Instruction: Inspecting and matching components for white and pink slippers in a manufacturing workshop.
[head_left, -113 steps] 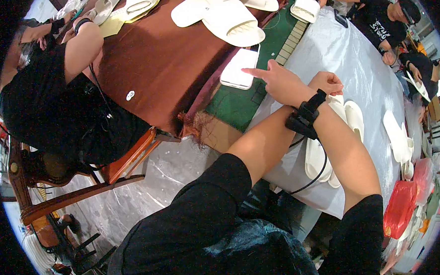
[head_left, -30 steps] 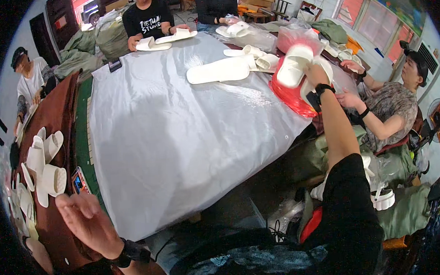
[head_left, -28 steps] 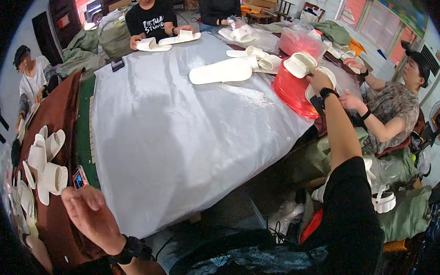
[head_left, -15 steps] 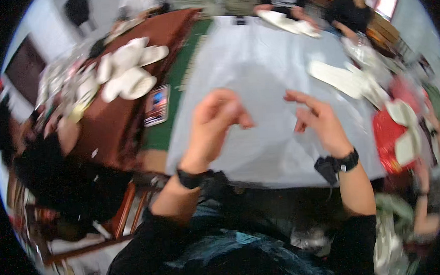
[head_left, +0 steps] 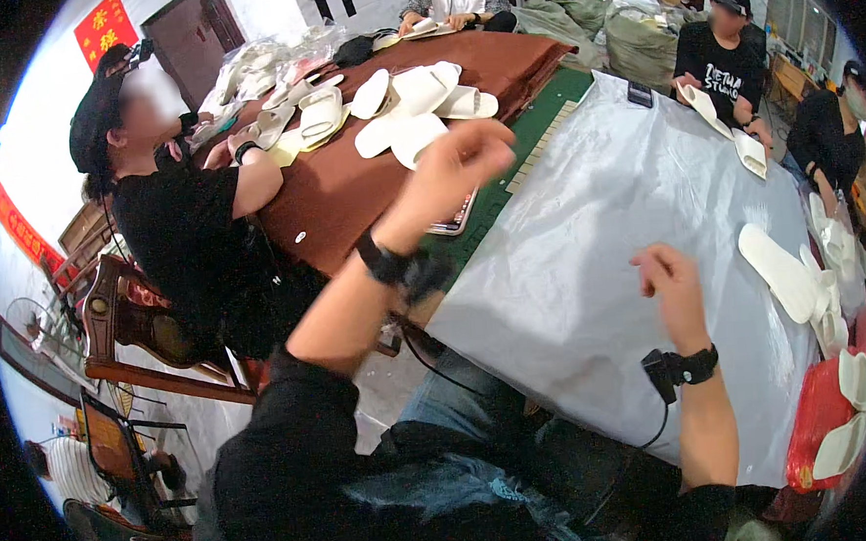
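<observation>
My left hand is raised over the green strip and the edge of the brown cloth, close to a pile of white slippers. Its fingers are loosely bent and apart, slightly blurred, with nothing seen in them. Partly hidden behind that wrist lies a phone. Over the grey plastic sheet hovers my right hand, empty, its fingers curled but apart. Farther right, a white slipper sole lies on the sheet beside more slipper parts. Both wrists wear black bands with small devices.
A person in black sits at the left beside a wooden chair. Another person handles white slippers at the far right. A red package with pale slippers stands at the right edge. Large sacks fill the back.
The view has swung left, bringing the left-hand person fully in. My left hand has moved toward the slipper pile; my right hand stays over the grey sheet, fingers more curled.
</observation>
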`<state>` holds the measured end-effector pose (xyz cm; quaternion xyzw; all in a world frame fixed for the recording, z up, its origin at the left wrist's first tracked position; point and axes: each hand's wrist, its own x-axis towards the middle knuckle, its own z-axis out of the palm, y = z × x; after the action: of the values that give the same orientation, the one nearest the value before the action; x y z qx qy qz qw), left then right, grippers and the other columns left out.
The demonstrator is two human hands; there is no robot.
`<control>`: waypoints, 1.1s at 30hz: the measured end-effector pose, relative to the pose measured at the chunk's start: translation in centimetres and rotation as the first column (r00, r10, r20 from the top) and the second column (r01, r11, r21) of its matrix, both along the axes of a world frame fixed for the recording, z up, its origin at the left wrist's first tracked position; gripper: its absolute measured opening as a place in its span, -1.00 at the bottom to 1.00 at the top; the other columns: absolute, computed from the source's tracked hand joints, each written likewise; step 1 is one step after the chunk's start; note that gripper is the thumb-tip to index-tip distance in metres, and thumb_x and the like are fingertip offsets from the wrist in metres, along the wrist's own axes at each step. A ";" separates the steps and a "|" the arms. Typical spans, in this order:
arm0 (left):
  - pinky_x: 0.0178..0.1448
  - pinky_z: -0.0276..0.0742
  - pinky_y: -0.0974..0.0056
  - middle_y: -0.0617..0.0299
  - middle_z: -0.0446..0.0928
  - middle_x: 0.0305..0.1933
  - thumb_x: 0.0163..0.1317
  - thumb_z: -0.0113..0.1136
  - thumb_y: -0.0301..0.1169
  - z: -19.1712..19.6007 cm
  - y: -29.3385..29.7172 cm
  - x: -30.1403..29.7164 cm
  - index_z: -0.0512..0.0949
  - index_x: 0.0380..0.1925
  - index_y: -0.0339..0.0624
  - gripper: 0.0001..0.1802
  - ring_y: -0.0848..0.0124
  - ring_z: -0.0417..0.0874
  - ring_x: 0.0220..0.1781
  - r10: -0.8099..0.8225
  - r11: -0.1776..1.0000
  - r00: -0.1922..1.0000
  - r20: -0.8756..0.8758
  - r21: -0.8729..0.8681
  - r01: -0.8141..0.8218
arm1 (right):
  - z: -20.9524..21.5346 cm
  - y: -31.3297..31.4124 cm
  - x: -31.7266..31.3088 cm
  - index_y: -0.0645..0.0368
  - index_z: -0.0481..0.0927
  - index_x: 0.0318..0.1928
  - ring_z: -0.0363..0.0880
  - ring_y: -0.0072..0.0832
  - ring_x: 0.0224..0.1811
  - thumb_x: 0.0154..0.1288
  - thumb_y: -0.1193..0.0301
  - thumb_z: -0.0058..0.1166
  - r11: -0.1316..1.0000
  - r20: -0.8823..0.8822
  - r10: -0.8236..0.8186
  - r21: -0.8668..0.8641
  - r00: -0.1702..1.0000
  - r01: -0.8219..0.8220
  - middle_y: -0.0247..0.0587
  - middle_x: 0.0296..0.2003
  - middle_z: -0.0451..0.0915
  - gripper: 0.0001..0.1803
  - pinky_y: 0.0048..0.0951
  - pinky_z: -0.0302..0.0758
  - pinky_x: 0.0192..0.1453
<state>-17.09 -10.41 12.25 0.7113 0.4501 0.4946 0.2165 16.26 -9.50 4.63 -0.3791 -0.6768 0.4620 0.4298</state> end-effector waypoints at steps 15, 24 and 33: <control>-0.02 0.59 -0.06 -0.15 0.57 -0.13 0.21 0.17 -0.09 -1.5 15.2 -21.8 0.56 -0.09 -0.20 -0.57 -0.08 0.67 -0.11 0.788 0.480 0.211 -0.578 0.363 -0.799 | -7.1 4.5 9.1 0.25 0.59 -0.30 0.25 -0.70 -0.57 0.44 0.36 -0.02 0.888 -0.105 -0.454 -0.137 0.885 0.439 -0.47 -0.61 0.35 -0.77 -0.60 0.20 -0.47; -0.23 0.75 0.21 -0.13 0.55 -0.08 0.36 -0.08 -0.45 5.6 13.9 -19.0 0.31 -0.04 -0.49 -0.71 0.13 0.71 -0.29 0.211 0.554 0.575 0.790 0.388 -0.736 | -7.3 4.0 8.1 0.24 0.60 -0.32 0.28 -0.70 -0.56 0.43 0.37 -0.01 0.902 -0.075 -0.427 -0.100 0.901 0.419 -0.48 -0.61 0.36 -0.77 -0.60 0.22 -0.46; 0.02 0.76 0.04 -0.24 0.47 0.10 0.43 -0.17 -0.45 14.8 10.2 -7.5 0.20 0.17 -0.49 -0.61 -0.14 0.65 -0.03 -0.336 0.778 0.588 0.736 0.568 -0.267 | -6.8 3.9 7.7 0.26 0.61 -0.33 0.31 -0.67 -0.55 0.43 0.36 0.01 0.897 -0.097 -0.437 -0.125 0.894 0.425 -0.44 -0.60 0.39 -0.76 -0.58 0.22 -0.46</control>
<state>-24.57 -0.17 27.01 0.4454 0.0949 0.8764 0.1570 23.99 -5.61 -2.16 -0.5118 -0.5239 0.4112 0.5427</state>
